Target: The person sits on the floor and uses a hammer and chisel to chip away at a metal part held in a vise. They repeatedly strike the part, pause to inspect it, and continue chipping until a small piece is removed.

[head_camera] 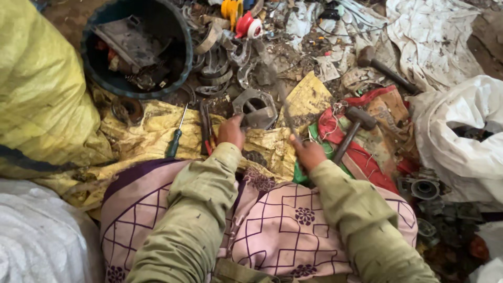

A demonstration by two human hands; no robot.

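Observation:
My left hand (231, 131) rests on the near edge of a grey hexagonal metal part (255, 109) that lies on a dirty yellow sheet (152, 133). My right hand (308, 153) grips the handle of a hammer (272, 78) whose blurred head is raised above and beyond the metal part. Both arms wear olive green sleeves. A pink patterned cloth (283, 225) covers my lap.
A green-handled screwdriver (175, 139) and red-handled pliers (206, 128) lie left of the part. A second hammer (352, 131) rests on red cloth, a third hammer (382, 65) farther right. A dark tub (105, 78) holds scrap. Yellow sack (36, 84) left, white sack (461, 141) right.

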